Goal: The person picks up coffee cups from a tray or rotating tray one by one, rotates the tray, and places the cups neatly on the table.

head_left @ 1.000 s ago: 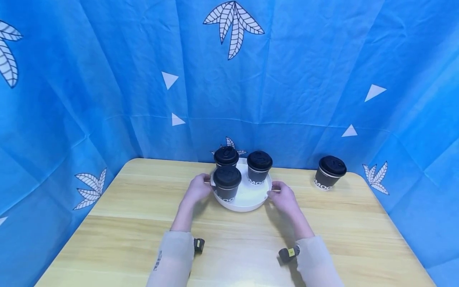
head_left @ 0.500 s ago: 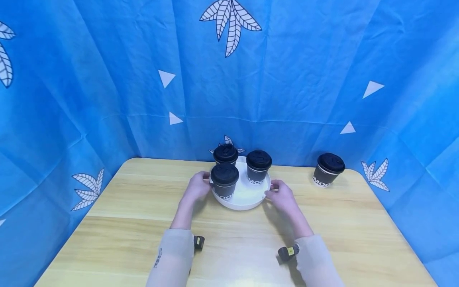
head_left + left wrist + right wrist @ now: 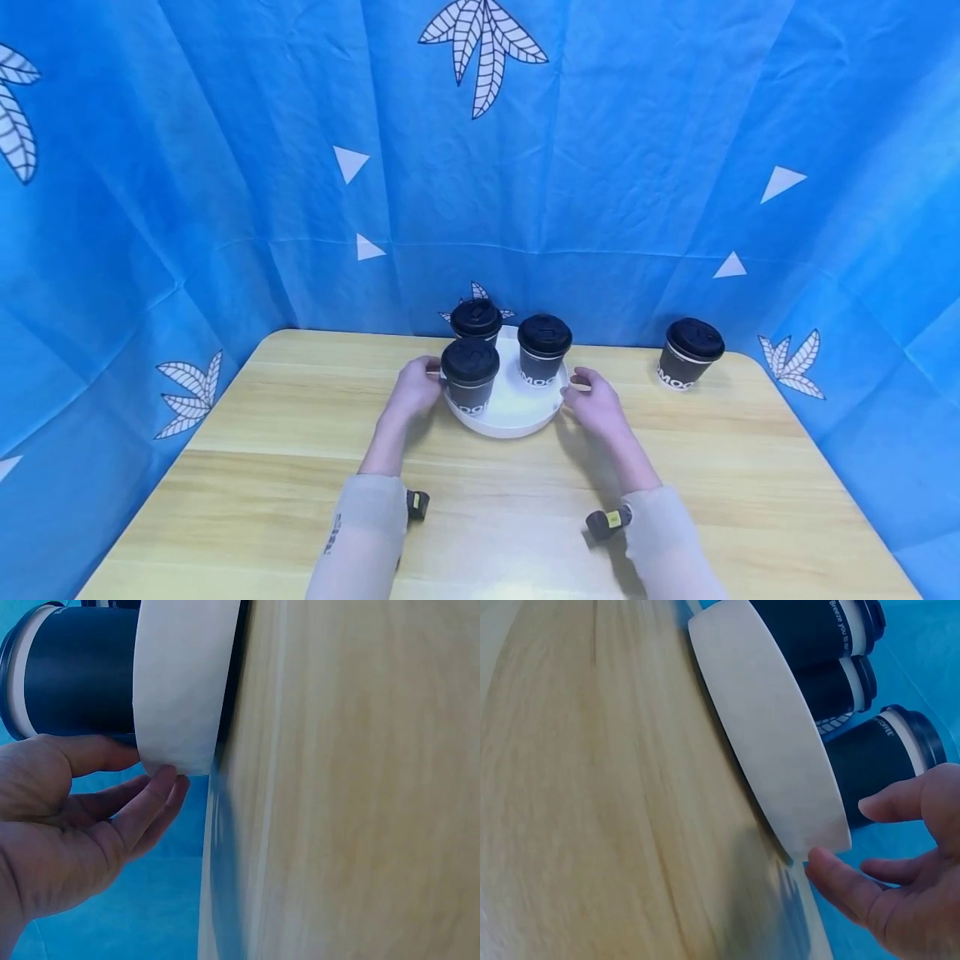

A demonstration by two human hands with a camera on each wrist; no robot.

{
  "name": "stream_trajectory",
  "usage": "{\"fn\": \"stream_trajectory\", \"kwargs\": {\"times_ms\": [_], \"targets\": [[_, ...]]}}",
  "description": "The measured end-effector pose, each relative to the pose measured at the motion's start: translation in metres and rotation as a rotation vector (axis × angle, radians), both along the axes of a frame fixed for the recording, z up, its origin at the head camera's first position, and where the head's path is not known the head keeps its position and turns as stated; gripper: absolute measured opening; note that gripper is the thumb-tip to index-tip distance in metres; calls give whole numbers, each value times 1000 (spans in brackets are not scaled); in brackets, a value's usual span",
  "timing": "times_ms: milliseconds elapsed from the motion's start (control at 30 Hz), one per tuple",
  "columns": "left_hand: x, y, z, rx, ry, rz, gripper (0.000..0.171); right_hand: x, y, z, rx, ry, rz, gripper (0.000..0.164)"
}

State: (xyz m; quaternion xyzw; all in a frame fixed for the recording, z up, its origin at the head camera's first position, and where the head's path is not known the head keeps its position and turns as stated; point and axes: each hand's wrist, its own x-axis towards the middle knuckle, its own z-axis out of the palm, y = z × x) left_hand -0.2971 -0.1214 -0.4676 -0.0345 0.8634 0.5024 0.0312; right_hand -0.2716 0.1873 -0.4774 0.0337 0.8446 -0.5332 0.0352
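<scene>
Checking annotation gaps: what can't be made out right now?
- Base of rear-left cup, head view: hidden by front cup.
- Underside of white tray, right wrist view: hidden by its wall.
- Contents of every cup, head view: covered by lids.
- Upper ends of sleeves, head view: cut off by bottom edge.
</scene>
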Motion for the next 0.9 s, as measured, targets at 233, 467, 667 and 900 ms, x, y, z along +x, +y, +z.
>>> {"fn": "stream_trajectory", "kwargs": {"times_ms": [233, 467, 667, 900], "targets": [[-1, -1, 0, -11, 49, 12, 44, -4, 0, -2, -22, 8, 18, 66], [0, -4, 0, -25, 47, 3, 42, -1, -3, -4, 5, 11, 29, 62], [4, -6, 4, -34, 19, -17, 49, 2, -4, -2, 10, 7, 31, 61], [7, -9, 7, -41, -3, -48, 56, 5, -6, 0, 43, 8, 33, 63]]}}
